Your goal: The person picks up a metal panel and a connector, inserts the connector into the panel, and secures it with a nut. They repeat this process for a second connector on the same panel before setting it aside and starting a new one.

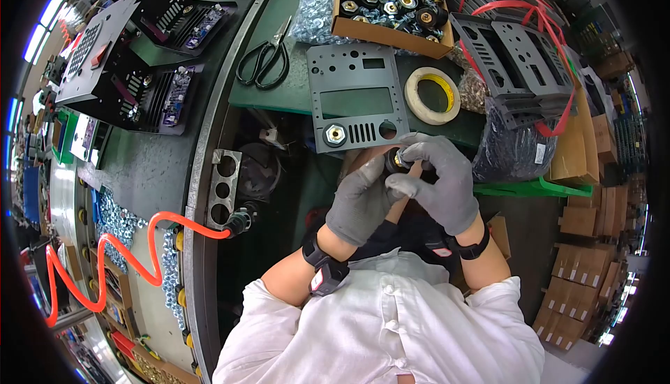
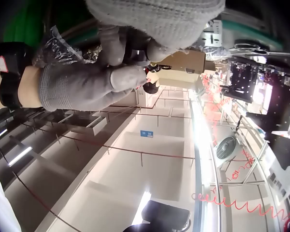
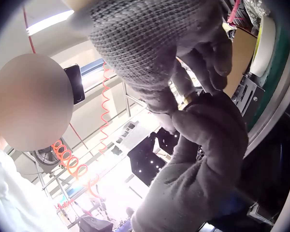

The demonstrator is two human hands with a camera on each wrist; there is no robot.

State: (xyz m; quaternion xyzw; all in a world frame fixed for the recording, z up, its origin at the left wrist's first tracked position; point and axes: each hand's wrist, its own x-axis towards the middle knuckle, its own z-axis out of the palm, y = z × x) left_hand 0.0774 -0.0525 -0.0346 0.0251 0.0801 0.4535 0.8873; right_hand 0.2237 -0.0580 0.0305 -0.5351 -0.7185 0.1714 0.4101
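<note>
1. At the tabletop's near edge, below the grey panel, we hold a small connector up close for control
2. Our left hand grips it steady; our right hand pinches its end

Bench: dark green mat-topped workbench, just beyond the left hand and right hand
Ahead of both hands: flat grey metal panel with cut-outs, at the mat's near edge
Ahead of the right hand: cream roll of tape, just beside the panel
Left of the left hand, further off: black-handled scissors
Far behind the panel: open cardboard box of black-and-brass connectors; clear bag of silvery washers touching it
</note>
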